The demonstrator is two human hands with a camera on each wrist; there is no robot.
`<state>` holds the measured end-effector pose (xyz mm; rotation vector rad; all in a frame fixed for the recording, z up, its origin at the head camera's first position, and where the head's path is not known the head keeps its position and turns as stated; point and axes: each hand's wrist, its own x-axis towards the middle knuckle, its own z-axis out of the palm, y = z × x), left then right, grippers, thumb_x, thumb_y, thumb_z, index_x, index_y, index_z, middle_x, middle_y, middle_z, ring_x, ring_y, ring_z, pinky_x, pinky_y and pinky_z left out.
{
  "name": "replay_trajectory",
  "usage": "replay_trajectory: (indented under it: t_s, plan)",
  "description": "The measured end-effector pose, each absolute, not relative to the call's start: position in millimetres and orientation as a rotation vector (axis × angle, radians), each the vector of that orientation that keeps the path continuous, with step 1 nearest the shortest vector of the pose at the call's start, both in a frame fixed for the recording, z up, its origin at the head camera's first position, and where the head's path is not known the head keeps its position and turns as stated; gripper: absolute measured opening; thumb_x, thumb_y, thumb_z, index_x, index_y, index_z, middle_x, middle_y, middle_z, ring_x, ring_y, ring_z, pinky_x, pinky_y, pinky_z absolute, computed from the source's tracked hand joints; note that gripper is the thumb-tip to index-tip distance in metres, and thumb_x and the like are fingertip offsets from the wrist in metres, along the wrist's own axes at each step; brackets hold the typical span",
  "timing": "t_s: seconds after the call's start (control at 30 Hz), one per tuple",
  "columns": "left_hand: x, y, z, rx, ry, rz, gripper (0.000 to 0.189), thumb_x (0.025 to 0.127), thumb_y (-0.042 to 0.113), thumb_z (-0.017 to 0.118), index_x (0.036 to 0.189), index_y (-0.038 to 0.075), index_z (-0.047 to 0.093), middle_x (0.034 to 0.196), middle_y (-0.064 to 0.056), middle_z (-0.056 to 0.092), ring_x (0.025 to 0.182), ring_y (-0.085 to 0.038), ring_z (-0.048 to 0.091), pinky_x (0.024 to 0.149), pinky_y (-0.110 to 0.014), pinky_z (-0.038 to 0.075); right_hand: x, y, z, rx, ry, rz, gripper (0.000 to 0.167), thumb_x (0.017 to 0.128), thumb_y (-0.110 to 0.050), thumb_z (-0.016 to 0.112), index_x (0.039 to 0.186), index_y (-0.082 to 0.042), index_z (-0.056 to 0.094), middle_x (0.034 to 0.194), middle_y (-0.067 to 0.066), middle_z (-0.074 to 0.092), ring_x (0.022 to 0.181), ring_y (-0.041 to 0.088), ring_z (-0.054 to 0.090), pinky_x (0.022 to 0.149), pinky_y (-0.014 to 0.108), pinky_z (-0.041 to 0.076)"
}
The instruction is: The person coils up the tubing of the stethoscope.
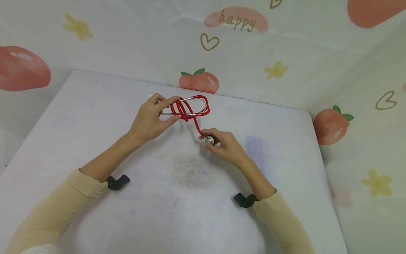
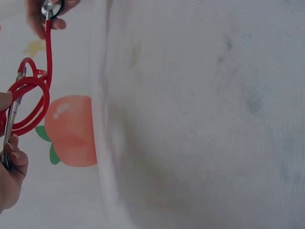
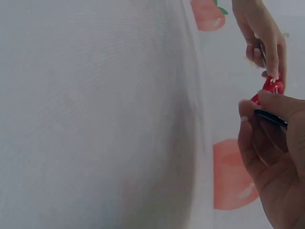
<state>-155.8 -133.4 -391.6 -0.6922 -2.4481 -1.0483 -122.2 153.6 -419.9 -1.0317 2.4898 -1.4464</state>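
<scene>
A stethoscope point(image 1: 196, 123) with red tubing and metal ear tubes is held above the table between both hands. My left hand point(image 1: 150, 118) grips its coiled tubing and ear tubes, thumb below and fingers above. In the left wrist view the red loops point(image 2: 47, 100) wrap around the metal tubes. My right hand point(image 1: 226, 144) pinches the round metal chest piece point(image 1: 209, 140) at the tubing's end. The right wrist view shows the dark rim of the chest piece point(image 3: 270, 117) between thumb and fingers. The ear tips are mostly hidden by the left hand.
Under the hands lies a white-covered table point(image 1: 177, 211) with faint stains. A patterned backdrop point(image 1: 158, 42) with printed fruit rises behind its far edge and along the right side. Black curved pieces point(image 1: 118, 182) stick out at both wrists.
</scene>
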Motion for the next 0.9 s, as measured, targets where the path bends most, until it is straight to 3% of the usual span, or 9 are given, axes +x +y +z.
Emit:
replay_trajectory:
  t_s: [0.27,0.47,0.67,0.9]
  plan:
    - [-152.9,-129.0,-397.4,-0.734,-2.448,-0.996,0.054,0.083,0.024,0.082,0.134,0.015,0.065,0.098,-0.01,0.056,0.08,-0.023,0.053,0.063,-0.033,0.042,-116.0,154.5,-406.0,-1.081,2.639,-1.236,0.033,0.085,-0.005,0.078,0.116,-0.005,0.067,0.102,0.009,0.073,0.077,0.01,0.065,0.069,0.044,0.055]
    - [-151.9,-127.7,-398.6,-0.726,-2.462,-0.997,0.054,0.084,0.023,0.082,0.134,0.015,0.064,0.098,-0.011,0.056,0.076,-0.022,0.051,0.063,-0.032,0.039,-112.4,157.3,-402.5,-1.078,2.732,-1.195,0.037,0.084,-0.003,0.078,0.118,-0.004,0.062,0.1,0.008,0.073,0.077,0.009,0.064,0.071,0.036,0.055]
    - [-152.4,-126.0,-399.1,-0.746,-2.459,-0.987,0.054,0.083,0.024,0.082,0.134,0.016,0.064,0.098,-0.01,0.055,0.075,-0.021,0.049,0.061,-0.032,0.039,-112.4,159.7,-396.8,-1.128,2.789,-1.145,0.033,0.085,-0.007,0.079,0.115,-0.006,0.067,0.091,0.0,0.071,0.076,0.008,0.061,0.067,0.039,0.055]
    - [-151.5,-125.4,-400.9,-0.776,-2.453,-0.994,0.053,0.083,0.026,0.082,0.133,0.015,0.065,0.098,-0.009,0.055,0.077,-0.02,0.049,0.059,-0.032,0.039,-113.8,162.5,-388.8,-1.254,2.861,-1.125,0.036,0.083,-0.007,0.081,0.118,-0.006,0.071,0.105,0.004,0.063,0.077,0.01,0.059,0.067,0.028,0.051]
